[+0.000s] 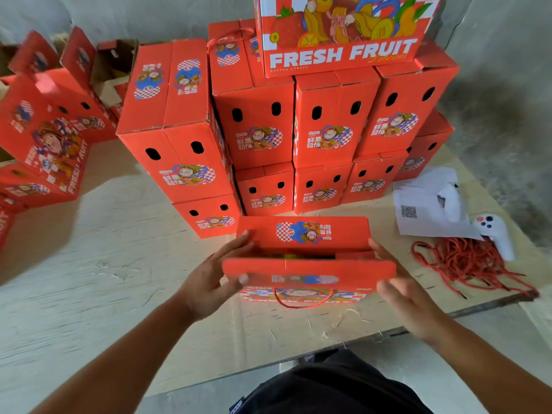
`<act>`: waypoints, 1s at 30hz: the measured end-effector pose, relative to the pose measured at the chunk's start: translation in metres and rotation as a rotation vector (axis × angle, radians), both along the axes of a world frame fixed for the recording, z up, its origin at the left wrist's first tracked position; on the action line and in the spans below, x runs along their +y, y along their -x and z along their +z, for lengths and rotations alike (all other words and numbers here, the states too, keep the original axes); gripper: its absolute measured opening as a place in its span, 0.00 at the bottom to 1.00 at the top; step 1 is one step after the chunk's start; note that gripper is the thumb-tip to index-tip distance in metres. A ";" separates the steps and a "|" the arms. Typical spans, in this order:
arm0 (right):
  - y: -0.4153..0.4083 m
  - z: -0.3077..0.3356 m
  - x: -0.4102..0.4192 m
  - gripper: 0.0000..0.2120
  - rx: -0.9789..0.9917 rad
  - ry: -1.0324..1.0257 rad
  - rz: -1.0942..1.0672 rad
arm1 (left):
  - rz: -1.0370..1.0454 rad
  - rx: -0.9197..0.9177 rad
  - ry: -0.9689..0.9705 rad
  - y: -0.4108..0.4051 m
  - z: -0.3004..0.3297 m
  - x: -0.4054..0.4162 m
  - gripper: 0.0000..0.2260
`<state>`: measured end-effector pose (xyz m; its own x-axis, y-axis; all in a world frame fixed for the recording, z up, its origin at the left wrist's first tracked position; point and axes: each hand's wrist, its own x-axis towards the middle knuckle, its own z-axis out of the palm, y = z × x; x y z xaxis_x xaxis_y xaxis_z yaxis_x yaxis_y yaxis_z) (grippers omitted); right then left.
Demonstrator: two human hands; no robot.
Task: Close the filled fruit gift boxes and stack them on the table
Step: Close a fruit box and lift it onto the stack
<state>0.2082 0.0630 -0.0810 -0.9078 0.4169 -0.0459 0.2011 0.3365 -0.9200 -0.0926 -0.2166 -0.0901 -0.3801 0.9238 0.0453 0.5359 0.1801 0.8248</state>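
A red fruit gift box (307, 264) stands on the table (104, 234) right in front of me, its two top flaps nearly meeting with a dark gap between them. A red rope handle hangs on its near side. My left hand (215, 276) is at the box's left end, fingers straight along the far flap and thumb on the near flap. My right hand (403, 291) lies flat against the right end, fingers extended. Behind it rises a stack of closed red boxes (298, 130), topped by one box reading FRESH FRUIT (343, 34).
More red boxes (44, 138), some with flaps up, stand at the left. A heap of red rope handles (466, 261), a paper sheet with a QR code (424, 204) and two white controllers (495, 234) lie at the right. The table's front edge runs close to my body.
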 end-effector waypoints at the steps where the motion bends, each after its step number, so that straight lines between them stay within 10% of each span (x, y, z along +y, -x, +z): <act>1: 0.007 0.000 -0.005 0.27 0.024 0.049 -0.089 | 0.136 -0.097 -0.048 -0.008 -0.003 0.005 0.30; 6: 0.042 -0.002 -0.022 0.34 -0.022 -0.339 -0.449 | 0.549 0.037 -0.043 -0.042 -0.016 0.037 0.19; 10: 0.047 -0.003 -0.023 0.34 -0.025 -0.823 -0.154 | 0.517 0.296 -0.019 -0.044 -0.021 0.037 0.25; 17: 0.048 -0.007 -0.023 0.45 -0.180 -0.957 -0.099 | 0.316 0.683 0.092 -0.037 -0.009 0.027 0.45; 30: 0.062 0.003 -0.026 0.54 -0.588 -0.930 0.150 | 0.183 0.639 0.459 -0.025 0.001 0.042 0.55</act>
<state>0.1467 0.0369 -0.0782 -0.8915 0.4004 -0.2118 0.4227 0.9035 -0.0710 -0.0677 -0.1746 -0.0894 -0.5562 0.8286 -0.0636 0.8081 0.5571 0.1912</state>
